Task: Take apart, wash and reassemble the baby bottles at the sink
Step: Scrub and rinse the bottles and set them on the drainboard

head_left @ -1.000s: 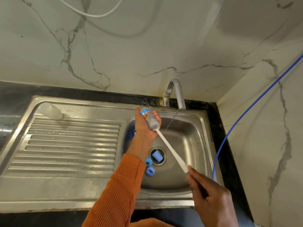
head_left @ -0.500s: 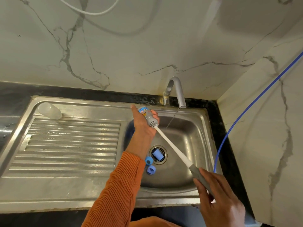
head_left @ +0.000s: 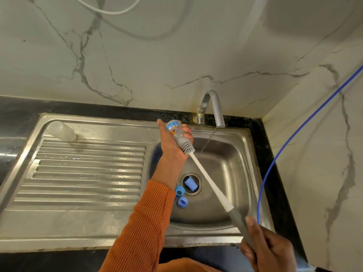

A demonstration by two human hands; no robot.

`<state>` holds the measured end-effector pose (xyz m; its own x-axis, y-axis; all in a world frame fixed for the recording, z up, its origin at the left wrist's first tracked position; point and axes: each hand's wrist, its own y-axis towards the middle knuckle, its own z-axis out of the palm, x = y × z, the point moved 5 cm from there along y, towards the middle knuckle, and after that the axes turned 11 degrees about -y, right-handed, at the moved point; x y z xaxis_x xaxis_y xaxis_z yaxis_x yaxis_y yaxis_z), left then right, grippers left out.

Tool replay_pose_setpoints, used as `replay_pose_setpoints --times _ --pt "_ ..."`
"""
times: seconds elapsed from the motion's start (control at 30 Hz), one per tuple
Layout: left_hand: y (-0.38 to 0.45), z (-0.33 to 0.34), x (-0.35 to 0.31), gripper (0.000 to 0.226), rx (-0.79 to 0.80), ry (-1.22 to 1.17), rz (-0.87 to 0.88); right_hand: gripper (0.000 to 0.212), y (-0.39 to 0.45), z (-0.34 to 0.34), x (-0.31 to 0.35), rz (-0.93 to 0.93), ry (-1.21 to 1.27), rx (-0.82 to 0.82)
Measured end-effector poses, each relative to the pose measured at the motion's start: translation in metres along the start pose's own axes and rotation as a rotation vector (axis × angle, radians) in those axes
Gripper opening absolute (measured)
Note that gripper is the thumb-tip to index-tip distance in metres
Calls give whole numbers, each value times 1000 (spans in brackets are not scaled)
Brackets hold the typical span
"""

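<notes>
My left hand [head_left: 172, 146] grips a small clear baby bottle [head_left: 175, 130] with a blue printed picture, tilted over the sink basin [head_left: 231, 169]. The grey bristle head of a bottle brush [head_left: 206, 179] sticks partly out of the bottle's mouth. The brush has a white shaft and grey handle, which my right hand [head_left: 269, 250] holds at the lower right. Three blue bottle parts lie in the basin: one [head_left: 191, 183] on the drain, two [head_left: 179, 191] [head_left: 183, 202] beside it. Another clear bottle [head_left: 61, 131] lies on the drainboard's far left corner.
A thin stream of water runs from the grey tap [head_left: 213, 108] into the basin right of the bottle. The ribbed steel drainboard [head_left: 88, 173] stretches left. A blue hose [head_left: 275, 160] hangs down the right marble wall. Black countertop borders the sink.
My right hand has drawn the brush back toward the lower right, so more of the bristle head shows outside the bottle's mouth. My left hand holds the bottle in nearly the same place.
</notes>
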<state>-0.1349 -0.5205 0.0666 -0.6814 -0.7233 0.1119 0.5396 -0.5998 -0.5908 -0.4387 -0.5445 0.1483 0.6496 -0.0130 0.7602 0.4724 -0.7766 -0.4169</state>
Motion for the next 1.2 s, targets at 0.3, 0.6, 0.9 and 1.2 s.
replay_pose_setpoints --times 0.3,0.6,0.9,1.2 --pt "-2 -16 -8 61 -189 74 89 22 -13 -14 32 -1077 -774 -589" --pt "-2 -10 -4 61 -138 74 111 45 9 -4 15 229 76 220" --pt "7 -16 2 58 -116 -42 117 14 -9 -10 57 -711 -464 -366" --pt "9 -22 -7 55 -189 -96 123 23 -9 -4 52 -1116 -689 -639"
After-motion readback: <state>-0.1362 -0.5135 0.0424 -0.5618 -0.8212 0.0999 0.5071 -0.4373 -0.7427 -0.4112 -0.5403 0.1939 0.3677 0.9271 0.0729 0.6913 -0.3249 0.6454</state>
